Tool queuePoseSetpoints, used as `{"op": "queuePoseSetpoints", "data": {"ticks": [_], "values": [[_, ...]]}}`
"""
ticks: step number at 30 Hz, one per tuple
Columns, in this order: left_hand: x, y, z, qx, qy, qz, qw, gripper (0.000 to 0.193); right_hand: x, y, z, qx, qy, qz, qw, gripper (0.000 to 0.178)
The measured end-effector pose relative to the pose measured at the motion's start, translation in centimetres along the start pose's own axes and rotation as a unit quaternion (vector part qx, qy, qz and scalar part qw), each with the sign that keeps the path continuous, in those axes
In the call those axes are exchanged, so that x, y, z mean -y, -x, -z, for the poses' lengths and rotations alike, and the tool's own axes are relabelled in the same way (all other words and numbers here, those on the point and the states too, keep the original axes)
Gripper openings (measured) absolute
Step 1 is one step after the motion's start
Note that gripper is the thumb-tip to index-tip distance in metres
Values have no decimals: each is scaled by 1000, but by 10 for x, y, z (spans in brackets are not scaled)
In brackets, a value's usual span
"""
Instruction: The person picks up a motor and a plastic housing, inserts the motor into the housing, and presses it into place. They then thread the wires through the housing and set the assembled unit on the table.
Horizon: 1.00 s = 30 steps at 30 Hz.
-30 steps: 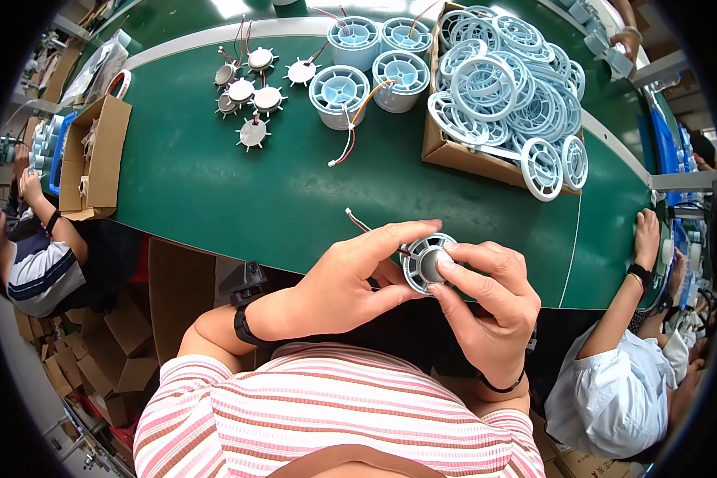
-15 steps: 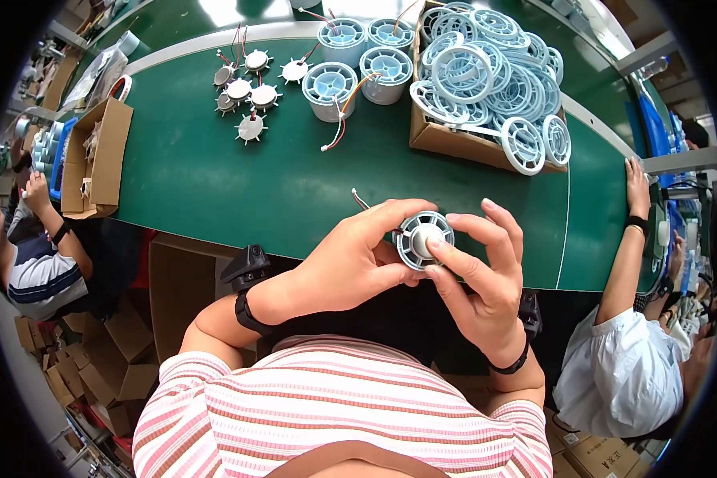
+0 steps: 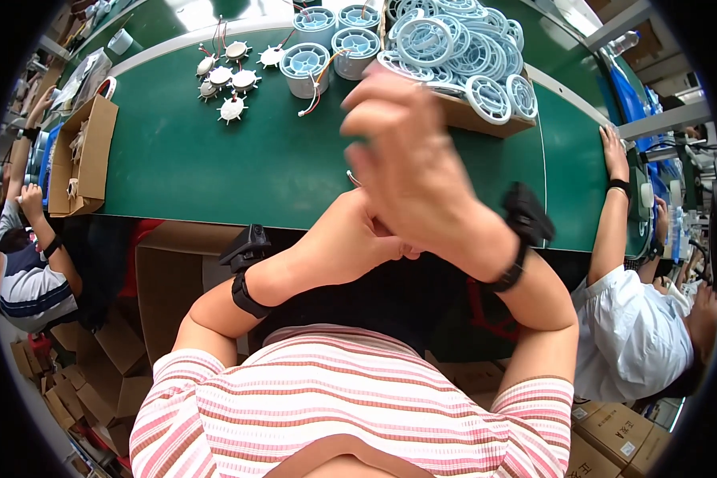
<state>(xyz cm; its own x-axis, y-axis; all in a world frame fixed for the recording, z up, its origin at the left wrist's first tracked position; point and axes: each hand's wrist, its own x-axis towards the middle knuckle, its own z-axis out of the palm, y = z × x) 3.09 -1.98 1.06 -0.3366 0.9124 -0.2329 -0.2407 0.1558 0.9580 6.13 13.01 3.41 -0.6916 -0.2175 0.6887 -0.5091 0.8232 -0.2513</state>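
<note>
My left hand (image 3: 336, 241) is in front of the table's near edge, fingers curled around a small round spoked part with a silver motor disc. That part is now hidden behind my right hand; only its wire's white connector (image 3: 352, 177) shows beyond the left fingers. Passing above the left hand, my right hand (image 3: 414, 155) is smeared by motion and stretches toward the far side of the table. Its fingertips overlap the near edge of a heap of light-blue spoked rings (image 3: 487, 97) in the picture. Whether it holds anything cannot be made out.
Light-blue cups (image 3: 304, 72) with wires stand at the far middle. Several silver motors (image 3: 232, 109) with radial prongs lie left of them. The rings fill a cardboard box (image 3: 486, 123). Another open box (image 3: 97, 159) sits at left. People work on both sides; one rests a hand (image 3: 613, 155) at right.
My right hand has left the round part and swung up and away, across the left hand toward the rings. The left hand has stayed close to its place. The view has shifted slightly.
</note>
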Motion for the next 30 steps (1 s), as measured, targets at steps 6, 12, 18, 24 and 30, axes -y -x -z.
{"op": "queuePoseSetpoints", "data": {"ticks": [6,12,18,24,30], "values": [[-7,2,1,0,-12,5,1000,58,4,-8,20,-15,-143,-115,983,31],[-7,3,-5,-19,-3,-14,1000,58,7,12,65,41,-139,-199,969,22],[6,2,-4,-26,3,-63,998,59,36,47,81,118,-139,-271,945,25],[5,3,-4,-33,-24,-80,996,59,43,81,52,-6,-167,-285,944,36],[5,-1,0,-23,-37,-93,995,58,41,75,47,-37,-160,-299,940,31]]}}
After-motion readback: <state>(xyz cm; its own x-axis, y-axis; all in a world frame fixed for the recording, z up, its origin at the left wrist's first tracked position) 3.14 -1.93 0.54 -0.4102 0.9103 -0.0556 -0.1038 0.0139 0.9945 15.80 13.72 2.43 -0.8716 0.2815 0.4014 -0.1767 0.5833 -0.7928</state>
